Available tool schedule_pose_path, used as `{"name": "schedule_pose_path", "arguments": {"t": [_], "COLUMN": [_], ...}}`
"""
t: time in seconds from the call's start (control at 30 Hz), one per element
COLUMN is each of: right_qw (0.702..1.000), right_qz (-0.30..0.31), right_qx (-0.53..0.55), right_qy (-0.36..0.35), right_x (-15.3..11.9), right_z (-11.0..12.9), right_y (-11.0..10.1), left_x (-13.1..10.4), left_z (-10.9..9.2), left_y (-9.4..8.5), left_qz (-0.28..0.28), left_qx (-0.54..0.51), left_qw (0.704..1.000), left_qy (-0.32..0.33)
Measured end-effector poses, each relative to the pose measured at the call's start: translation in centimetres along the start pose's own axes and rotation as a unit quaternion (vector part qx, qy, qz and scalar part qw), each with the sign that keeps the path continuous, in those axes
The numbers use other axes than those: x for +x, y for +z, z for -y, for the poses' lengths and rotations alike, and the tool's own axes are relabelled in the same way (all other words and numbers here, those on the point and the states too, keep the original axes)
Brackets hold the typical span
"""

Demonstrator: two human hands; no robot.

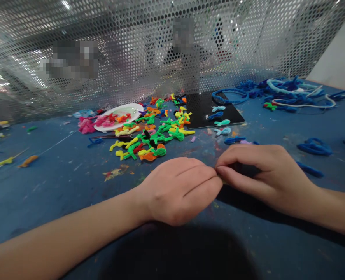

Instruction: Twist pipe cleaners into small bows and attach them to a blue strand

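My left hand is closed, its back toward me and its fingers curled out of sight. Against its fingertips, the thumb and forefinger of my right hand pinch together. Only a tiny yellowish bit shows below the meeting fingertips, too little to name. Beyond my hands lies a heap of small twisted pipe-cleaner shapes in green, yellow, orange and red. Several light and dark blue looped pipe-cleaner shapes lie in a column just past my right hand, some on a black flat panel.
A white plate carries pink and red pieces. Blue fuzzy rings and strands pile up at the back right. Loose blue pieces lie right of my right hand. A perforated metal screen borders the blue table behind.
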State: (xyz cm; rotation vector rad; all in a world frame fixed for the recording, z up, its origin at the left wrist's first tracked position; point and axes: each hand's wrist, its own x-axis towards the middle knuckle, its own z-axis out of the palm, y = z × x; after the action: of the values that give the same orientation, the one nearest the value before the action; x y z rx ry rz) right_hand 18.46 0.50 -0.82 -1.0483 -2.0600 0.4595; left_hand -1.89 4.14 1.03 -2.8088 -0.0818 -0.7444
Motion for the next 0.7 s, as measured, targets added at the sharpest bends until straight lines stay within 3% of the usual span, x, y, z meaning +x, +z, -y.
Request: {"name": "schedule_pose_path", "arguments": {"t": [0.1, 0.17, 0.3, 0.37, 0.4, 0.5, 0.57, 0.63, 0.7], "right_qw": [0.997, 0.985, 0.921, 0.892, 0.893, 0.959, 0.995, 0.995, 0.988], "right_qz": [-0.035, -0.06, -0.023, -0.014, -0.02, -0.047, -0.017, 0.036, 0.054], "right_qx": [0.05, 0.143, 0.361, 0.418, 0.418, 0.262, 0.096, 0.001, -0.022], "right_qy": [0.042, 0.071, 0.144, 0.17, 0.166, 0.096, -0.002, -0.095, -0.141], "right_x": [-0.1, -0.1, 0.2, 0.3, 0.4, 0.3, 0.0, -0.3, -0.5], "right_z": [-0.2, -0.3, -0.2, -0.2, -0.3, -1.0, -1.6, -2.0, -2.2], "right_y": [-0.1, -0.3, -0.5, -0.7, -0.8, -1.1, -1.3, -1.4, -1.3], "left_x": [-0.2, -0.4, -0.5, -0.4, -0.3, -0.3, -0.3, -0.3, -0.2], "left_z": [0.1, 0.3, 0.5, 0.5, 0.4, 0.3, 0.2, 0.2, 0.2], "left_y": [0.3, 0.7, 1.2, 1.1, 1.1, 0.6, 0.3, 0.0, -0.2], "left_qz": [-0.01, -0.039, -0.043, -0.048, -0.048, -0.02, 0.008, 0.011, 0.022], "left_qx": [0.0, -0.002, -0.004, -0.007, -0.01, -0.021, -0.031, -0.045, -0.061], "left_qw": [1.0, 0.999, 0.999, 0.999, 0.999, 0.999, 0.999, 0.999, 0.997], "left_qy": [-0.007, 0.0, 0.001, 0.0, -0.003, -0.015, -0.023, -0.029, -0.043]}}
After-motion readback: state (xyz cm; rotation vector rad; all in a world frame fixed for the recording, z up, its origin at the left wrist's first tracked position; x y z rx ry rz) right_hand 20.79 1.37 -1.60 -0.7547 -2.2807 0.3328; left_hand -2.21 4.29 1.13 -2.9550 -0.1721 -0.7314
